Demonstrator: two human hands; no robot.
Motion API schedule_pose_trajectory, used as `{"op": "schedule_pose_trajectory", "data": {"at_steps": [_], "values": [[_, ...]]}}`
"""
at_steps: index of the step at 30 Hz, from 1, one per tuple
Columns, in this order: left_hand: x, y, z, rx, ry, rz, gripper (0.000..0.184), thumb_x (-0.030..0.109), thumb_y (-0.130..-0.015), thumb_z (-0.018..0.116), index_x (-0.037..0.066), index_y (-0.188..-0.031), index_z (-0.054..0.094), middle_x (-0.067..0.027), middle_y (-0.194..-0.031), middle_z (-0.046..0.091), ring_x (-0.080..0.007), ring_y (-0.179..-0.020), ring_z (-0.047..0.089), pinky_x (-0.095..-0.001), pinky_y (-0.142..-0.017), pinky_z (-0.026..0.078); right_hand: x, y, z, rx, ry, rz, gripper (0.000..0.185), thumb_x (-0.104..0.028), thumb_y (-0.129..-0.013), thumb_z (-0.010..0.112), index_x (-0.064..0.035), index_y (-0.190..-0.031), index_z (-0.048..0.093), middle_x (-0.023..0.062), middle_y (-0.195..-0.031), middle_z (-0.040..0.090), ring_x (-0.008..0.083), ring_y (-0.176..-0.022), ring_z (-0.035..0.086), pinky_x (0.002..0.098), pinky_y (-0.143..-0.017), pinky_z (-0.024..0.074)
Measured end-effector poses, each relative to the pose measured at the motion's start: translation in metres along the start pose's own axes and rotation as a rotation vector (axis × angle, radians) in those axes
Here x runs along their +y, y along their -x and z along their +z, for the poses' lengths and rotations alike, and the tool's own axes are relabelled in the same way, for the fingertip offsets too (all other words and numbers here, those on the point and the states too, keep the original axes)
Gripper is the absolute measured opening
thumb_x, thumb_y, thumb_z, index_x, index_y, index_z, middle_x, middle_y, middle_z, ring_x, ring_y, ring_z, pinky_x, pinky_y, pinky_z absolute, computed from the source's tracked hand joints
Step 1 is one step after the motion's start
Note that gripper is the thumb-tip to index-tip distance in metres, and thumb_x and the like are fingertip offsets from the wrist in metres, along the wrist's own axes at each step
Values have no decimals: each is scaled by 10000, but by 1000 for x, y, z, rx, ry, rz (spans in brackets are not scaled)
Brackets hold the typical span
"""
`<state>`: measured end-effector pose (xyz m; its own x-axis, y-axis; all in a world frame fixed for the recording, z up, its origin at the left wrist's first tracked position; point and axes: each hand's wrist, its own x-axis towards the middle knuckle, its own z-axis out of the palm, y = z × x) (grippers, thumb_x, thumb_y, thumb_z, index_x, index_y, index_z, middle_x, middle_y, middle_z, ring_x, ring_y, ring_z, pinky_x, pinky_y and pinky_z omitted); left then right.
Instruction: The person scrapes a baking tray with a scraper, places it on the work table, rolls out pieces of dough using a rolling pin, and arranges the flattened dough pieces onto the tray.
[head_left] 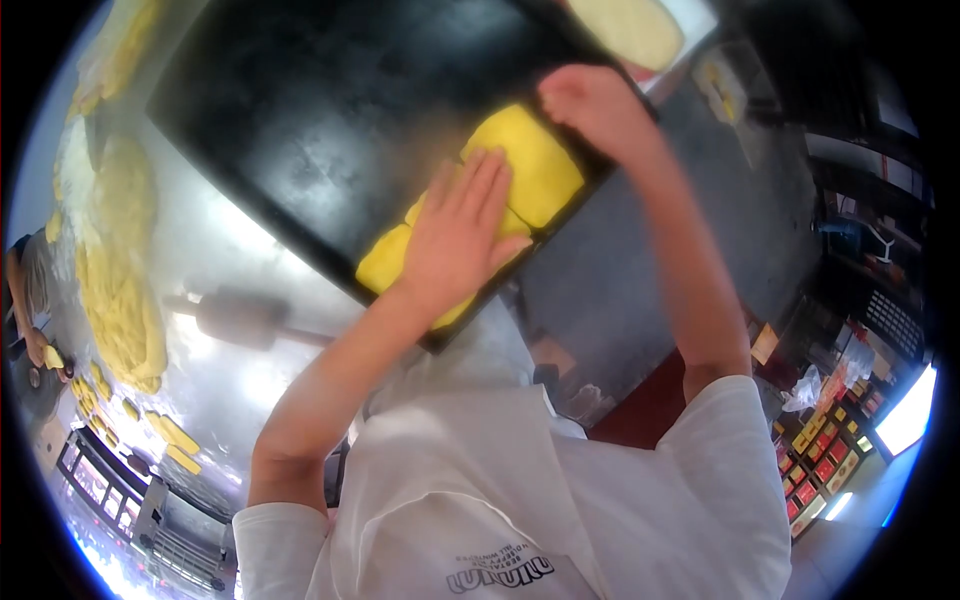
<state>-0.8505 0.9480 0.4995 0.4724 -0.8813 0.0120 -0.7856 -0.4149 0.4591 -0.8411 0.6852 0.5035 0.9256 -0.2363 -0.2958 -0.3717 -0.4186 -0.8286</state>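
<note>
My left hand (455, 235) lies flat, fingers stretched out, on yellow dough slabs (535, 165) set side by side along the near edge of a black baking tray (290, 90). It covers the middle of the dough, and another slab (383, 258) shows at its left. My right hand (585, 105) is curled closed over the tray's right side, just beyond the right slab. Motion blurs that hand slightly, and whatever its fingers hold, if anything, is hidden.
A rolling pin (240, 320) lies on the floury metal table (220, 240) at left. Beyond it are a large yellow dough mass (120, 270) and several small dough pieces (170, 430). Another person's hand (37, 348) is at far left. A pale oval piece (630, 30) sits at top right.
</note>
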Motion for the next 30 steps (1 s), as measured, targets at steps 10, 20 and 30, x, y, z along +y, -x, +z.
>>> {"op": "schedule_pose_trajectory", "data": {"at_steps": [10,20,30], "values": [[0,-10,-1,1,-19,29,774,493,-954,577,-37,-1492,409,-166,-1574,385,-330,-1483,323,-500,-1241,168,3,27,-5,-29,16,91,154,-93,-896,626,25,-977,682,141,-855,716,239,-785,697,354,-746,551],[4,-5,7,-6,63,48,647,374,-977,587,21,-1497,436,-121,-1571,411,-324,-1480,333,-496,-1244,181,0,43,-3,-38,348,-36,142,-120,-901,609,-17,-959,688,160,-883,710,300,-851,701,391,-759,539],[6,2,8,-46,56,152,554,242,-983,569,54,-1492,461,-80,-1583,411,-304,-1480,339,-478,-1247,189,-4,38,-6,32,467,-143,145,-127,-916,576,-22,-932,675,180,-899,696,386,-892,665,449,-779,531]]}}
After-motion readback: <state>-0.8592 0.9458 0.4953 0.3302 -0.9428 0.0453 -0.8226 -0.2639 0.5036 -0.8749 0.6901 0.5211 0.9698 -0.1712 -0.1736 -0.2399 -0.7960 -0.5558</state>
